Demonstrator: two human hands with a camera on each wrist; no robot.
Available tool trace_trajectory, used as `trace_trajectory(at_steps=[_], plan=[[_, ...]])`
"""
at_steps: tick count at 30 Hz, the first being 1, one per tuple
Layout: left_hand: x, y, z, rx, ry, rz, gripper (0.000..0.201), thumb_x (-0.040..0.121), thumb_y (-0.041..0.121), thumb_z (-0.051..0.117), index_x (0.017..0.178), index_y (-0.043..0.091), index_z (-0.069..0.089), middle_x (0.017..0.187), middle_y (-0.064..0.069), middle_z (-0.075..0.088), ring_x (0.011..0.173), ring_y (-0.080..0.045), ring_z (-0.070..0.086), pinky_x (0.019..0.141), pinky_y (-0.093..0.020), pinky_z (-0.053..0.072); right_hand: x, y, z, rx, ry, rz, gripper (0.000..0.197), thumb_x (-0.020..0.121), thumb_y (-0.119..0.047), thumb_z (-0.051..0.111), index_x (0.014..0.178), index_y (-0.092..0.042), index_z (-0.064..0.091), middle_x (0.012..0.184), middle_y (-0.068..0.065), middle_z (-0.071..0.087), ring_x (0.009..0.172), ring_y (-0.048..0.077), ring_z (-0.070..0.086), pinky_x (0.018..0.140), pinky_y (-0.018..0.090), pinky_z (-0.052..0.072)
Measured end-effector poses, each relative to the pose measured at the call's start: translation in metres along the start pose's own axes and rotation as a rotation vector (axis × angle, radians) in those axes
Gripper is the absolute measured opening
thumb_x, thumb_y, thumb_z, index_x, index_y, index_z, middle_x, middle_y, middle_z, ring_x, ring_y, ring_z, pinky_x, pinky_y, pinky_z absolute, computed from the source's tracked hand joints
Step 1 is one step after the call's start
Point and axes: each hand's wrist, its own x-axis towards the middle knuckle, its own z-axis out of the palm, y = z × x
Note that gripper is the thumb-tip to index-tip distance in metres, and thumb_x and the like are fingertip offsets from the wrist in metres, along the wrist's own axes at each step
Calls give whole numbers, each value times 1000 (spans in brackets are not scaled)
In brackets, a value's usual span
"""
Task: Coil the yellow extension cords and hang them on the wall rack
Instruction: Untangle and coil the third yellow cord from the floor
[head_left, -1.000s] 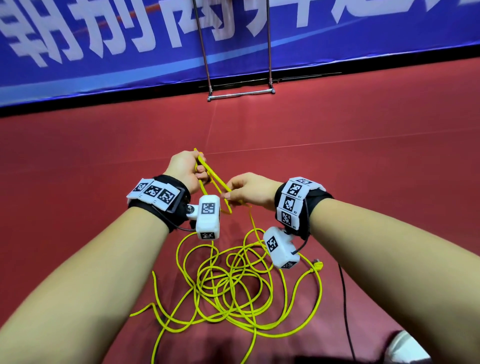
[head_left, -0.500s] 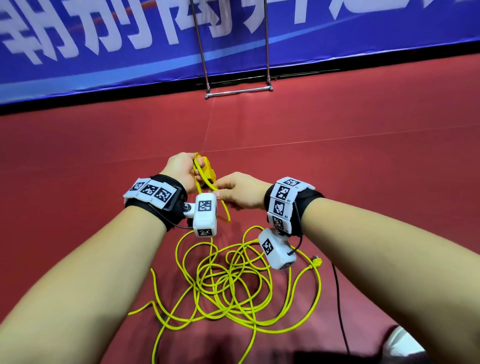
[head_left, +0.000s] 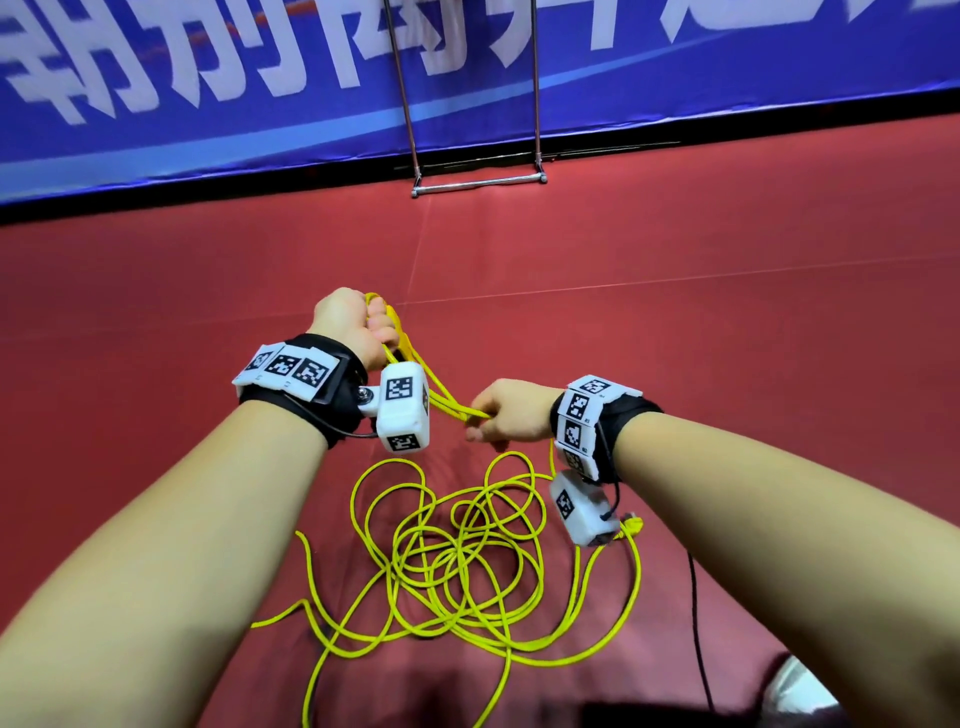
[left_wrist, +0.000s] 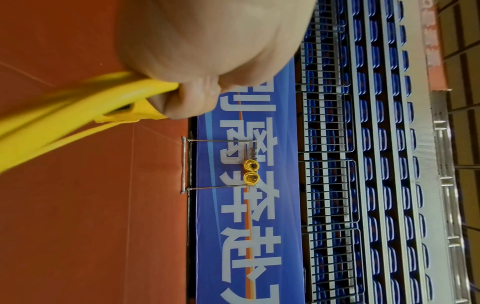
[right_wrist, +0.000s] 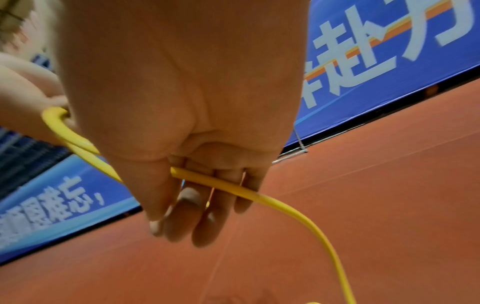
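A long yellow extension cord (head_left: 452, 566) lies in loose tangled loops on the red floor below my arms. My left hand (head_left: 358, 327) grips a few gathered strands and the yellow plug end (left_wrist: 130, 115). My right hand (head_left: 498, 413) holds the same cord (right_wrist: 233, 188) lower and to the right, the strand running under its curled fingers (right_wrist: 182, 214). Taut strands (head_left: 441, 400) stretch between both hands. The metal rack (head_left: 478, 179) stands at the blue wall ahead. Two coiled yellow cords (left_wrist: 250, 171) hang on the rack (left_wrist: 184, 166) in the left wrist view.
A blue banner (head_left: 260, 78) with white characters lines the wall behind the rack. A thin black cable (head_left: 698, 639) runs over the floor at the right. The cord's far plug (head_left: 631, 525) lies near my right wrist camera. Blue stadium seats (left_wrist: 363, 164) rise behind the banner.
My right hand has slid down and to the right, away from my left hand, drawing the strands out between them. My left hand keeps its grip and has lifted slightly.
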Motion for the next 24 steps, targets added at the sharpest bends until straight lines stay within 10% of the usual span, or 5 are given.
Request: trace_trajectory(at_steps=[5, 13, 24], plan=[[-12, 21, -3, -42, -24, 54, 29, 93, 12, 30, 65, 15, 37, 55, 6, 27, 35, -10, 18, 33, -18, 13, -16, 54, 0, -209, 34, 275, 16, 91, -23, 64, 98, -14, 75, 76, 0, 70, 73, 10, 60, 61, 20, 42], [-17, 35, -13, 52, -15, 66, 28, 100, 25, 41, 75, 12, 46, 50, 7, 26, 33, -8, 18, 33, -20, 13, -33, 103, -2, -225, 10, 536, 34, 99, -35, 50, 93, -13, 75, 42, -11, 60, 76, 13, 65, 76, 25, 48], [-18, 20, -6, 364, -126, 71, 29, 102, 25, 35, 78, 14, 47, 44, 8, 29, 31, -5, 17, 29, -18, 11, -19, 64, -15, -296, 241, 634, 57, 99, -47, 44, 133, -1, 44, 132, 22, 56, 120, 37, 55, 93, 37, 43]])
